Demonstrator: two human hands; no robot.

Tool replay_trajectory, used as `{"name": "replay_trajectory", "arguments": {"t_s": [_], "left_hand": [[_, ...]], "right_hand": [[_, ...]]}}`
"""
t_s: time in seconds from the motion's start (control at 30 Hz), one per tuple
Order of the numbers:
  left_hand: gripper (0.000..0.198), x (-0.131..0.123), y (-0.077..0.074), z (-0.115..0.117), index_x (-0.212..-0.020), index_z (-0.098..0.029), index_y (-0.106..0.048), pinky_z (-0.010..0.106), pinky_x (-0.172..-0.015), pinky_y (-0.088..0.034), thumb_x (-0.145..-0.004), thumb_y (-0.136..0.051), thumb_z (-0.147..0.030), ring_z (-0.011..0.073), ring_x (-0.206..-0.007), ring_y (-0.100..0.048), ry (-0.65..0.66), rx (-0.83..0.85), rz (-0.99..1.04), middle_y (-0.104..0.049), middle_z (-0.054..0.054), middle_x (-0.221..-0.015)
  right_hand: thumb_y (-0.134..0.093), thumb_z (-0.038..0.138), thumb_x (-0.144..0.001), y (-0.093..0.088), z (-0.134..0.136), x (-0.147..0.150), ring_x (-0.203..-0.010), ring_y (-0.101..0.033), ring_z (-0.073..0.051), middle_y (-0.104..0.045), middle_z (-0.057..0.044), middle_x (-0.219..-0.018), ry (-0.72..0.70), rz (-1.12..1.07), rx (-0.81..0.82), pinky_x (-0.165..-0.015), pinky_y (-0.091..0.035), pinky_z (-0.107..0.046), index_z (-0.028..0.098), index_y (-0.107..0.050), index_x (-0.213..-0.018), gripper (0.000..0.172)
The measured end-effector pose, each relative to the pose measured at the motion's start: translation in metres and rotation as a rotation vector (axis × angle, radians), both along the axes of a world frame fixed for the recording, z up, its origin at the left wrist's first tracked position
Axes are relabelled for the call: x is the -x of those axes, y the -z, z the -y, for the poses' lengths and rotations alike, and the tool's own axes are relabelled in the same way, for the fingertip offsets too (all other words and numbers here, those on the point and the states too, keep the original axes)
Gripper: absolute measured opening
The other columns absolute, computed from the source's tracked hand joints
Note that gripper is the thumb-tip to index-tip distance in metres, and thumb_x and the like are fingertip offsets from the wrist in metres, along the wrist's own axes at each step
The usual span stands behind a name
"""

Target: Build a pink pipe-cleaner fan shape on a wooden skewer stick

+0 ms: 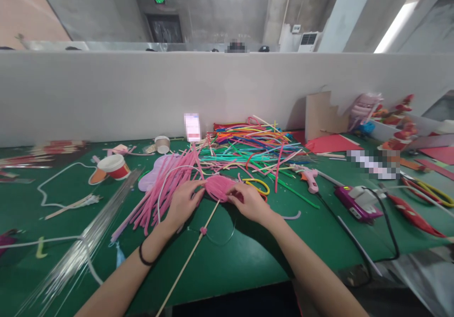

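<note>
Craft workshop: glue gun [312,182], pink pipe cleaners [151,201] across green worktable [251,258].

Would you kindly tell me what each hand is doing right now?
Left hand: at the left edge of the pink piece; grip unclear.
Right hand: holding the pink piece's right edge.

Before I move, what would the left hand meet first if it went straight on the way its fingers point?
The pink oval, whose edge the left hand seems to touch, though exact depth is hard to judge from this one view.

On table [255,269]: wires [106,213] left, glue gun [311,180] right, phone [192,127] behind workpiece [218,187] (cup [162,145] left of phone).
</note>
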State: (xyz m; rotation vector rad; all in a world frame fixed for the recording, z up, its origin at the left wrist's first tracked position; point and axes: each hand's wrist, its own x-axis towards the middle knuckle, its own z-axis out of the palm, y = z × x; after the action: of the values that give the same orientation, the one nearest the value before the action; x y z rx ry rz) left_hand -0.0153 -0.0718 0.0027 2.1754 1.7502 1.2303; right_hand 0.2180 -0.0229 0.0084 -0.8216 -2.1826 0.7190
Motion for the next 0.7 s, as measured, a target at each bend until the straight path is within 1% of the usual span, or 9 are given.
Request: {"name": "replay_trajectory", "arguments": {"t_s": [0.1, 0.23, 0.33, 0.37, 0.43, 0.5, 0.53, 0.63, 0.7], "left_hand": [[0.038, -0.007, -0.002, 0.002, -0.122, -0.023, -0.059, 0.041, -0.091, -0.052, -0.088, -0.059, -0.040, 0.0239, -0.097, -0.069, 0.012, 0.058, 0.191, -0.073, 0.007, -0.101], [0.078, -0.015, -0.003, 0.002, -0.145, -0.019, -0.030, 0.037, -0.079, -0.056, -0.081, -0.069, -0.042, 0.0221, -0.083, -0.072, -0.009, 0.096, 0.512, -0.074, 0.005, -0.089], [0.094, -0.017, -0.003, 0.001, -0.150, -0.018, -0.015, 0.038, -0.078, -0.057, -0.078, -0.071, -0.043, 0.0216, -0.080, -0.072, -0.031, 0.111, 0.606, -0.075, 0.004, -0.086], [0.093, -0.017, -0.003, 0.000, -0.149, -0.018, -0.017, 0.038, -0.079, -0.057, -0.078, -0.072, -0.043, 0.0217, -0.081, -0.072, -0.021, 0.127, 0.605, -0.075, 0.004, -0.086], [0.075, -0.016, -0.001, -0.002, -0.141, -0.019, -0.039, 0.037, -0.081, -0.056, -0.079, -0.070, -0.045, 0.0223, -0.082, -0.072, 0.017, 0.173, 0.548, -0.075, 0.006, -0.088], [0.043, -0.016, 0.002, -0.003, -0.118, -0.020, -0.062, 0.037, -0.083, -0.056, -0.083, -0.064, -0.046, 0.0229, -0.085, -0.071, 0.049, 0.200, 0.416, -0.075, 0.006, -0.092], [0.033, -0.015, 0.004, -0.003, -0.107, -0.021, -0.067, 0.038, -0.085, -0.055, -0.087, -0.060, -0.045, 0.0232, -0.089, -0.070, 0.052, 0.189, 0.332, -0.075, 0.006, -0.095], [0.026, -0.011, 0.007, -0.004, -0.107, -0.021, -0.068, 0.042, -0.095, -0.050, -0.094, -0.048, -0.033, 0.0234, -0.102, -0.065, 0.049, 0.071, 0.079, -0.072, 0.007, -0.108], [0.030, -0.004, 0.006, -0.004, -0.111, -0.022, -0.067, 0.044, -0.099, -0.047, -0.093, -0.043, -0.020, 0.0224, -0.110, -0.061, 0.116, 0.030, -0.070, -0.069, 0.008, -0.116]], "right_hand": [[-0.061, 0.013, -0.086, -0.002, 0.000, 0.001, -0.083, -0.065, -0.017, -0.072, -0.005, -0.092, 0.013, -0.006, 0.029, -0.075, -0.049, -0.029, 0.019, -0.068, -0.092, 0.011], [-0.060, 0.015, -0.087, -0.003, 0.000, 0.002, -0.084, -0.065, -0.017, -0.071, -0.005, -0.092, -0.009, -0.040, 0.067, -0.074, -0.051, -0.028, 0.019, -0.069, -0.091, 0.010], [-0.059, 0.017, -0.088, -0.002, 0.001, 0.003, -0.085, -0.065, -0.016, -0.070, -0.004, -0.092, -0.033, -0.095, 0.118, -0.074, -0.052, -0.027, 0.020, -0.068, -0.092, 0.010], [-0.058, 0.018, -0.089, -0.002, 0.001, 0.003, -0.085, -0.065, -0.016, -0.070, -0.004, -0.092, -0.039, -0.114, 0.133, -0.074, -0.052, -0.027, 0.020, -0.068, -0.092, 0.010], [-0.057, 0.019, -0.090, -0.003, 0.002, 0.003, -0.086, -0.065, -0.016, -0.069, -0.004, -0.093, -0.048, -0.139, 0.155, -0.074, -0.053, -0.027, 0.020, -0.067, -0.093, 0.011], [-0.055, 0.019, -0.090, -0.004, 0.003, 0.004, -0.086, -0.065, -0.016, -0.069, -0.004, -0.094, -0.051, -0.146, 0.170, -0.074, -0.053, -0.026, 0.020, -0.066, -0.093, 0.012], [-0.055, 0.019, -0.090, -0.004, 0.003, 0.004, -0.086, -0.065, -0.016, -0.069, -0.004, -0.094, -0.049, -0.145, 0.175, -0.073, -0.053, -0.026, 0.020, -0.066, -0.093, 0.012], [-0.056, 0.020, -0.089, -0.003, 0.003, 0.004, -0.084, -0.065, -0.015, -0.070, -0.003, -0.092, -0.033, -0.145, 0.200, -0.073, -0.053, -0.026, 0.020, -0.065, -0.093, 0.010], [-0.057, 0.021, -0.089, -0.001, 0.002, 0.005, -0.081, -0.065, -0.015, -0.070, -0.003, -0.089, -0.014, -0.141, 0.219, -0.072, -0.053, -0.027, 0.019, -0.065, -0.092, 0.009]]}}
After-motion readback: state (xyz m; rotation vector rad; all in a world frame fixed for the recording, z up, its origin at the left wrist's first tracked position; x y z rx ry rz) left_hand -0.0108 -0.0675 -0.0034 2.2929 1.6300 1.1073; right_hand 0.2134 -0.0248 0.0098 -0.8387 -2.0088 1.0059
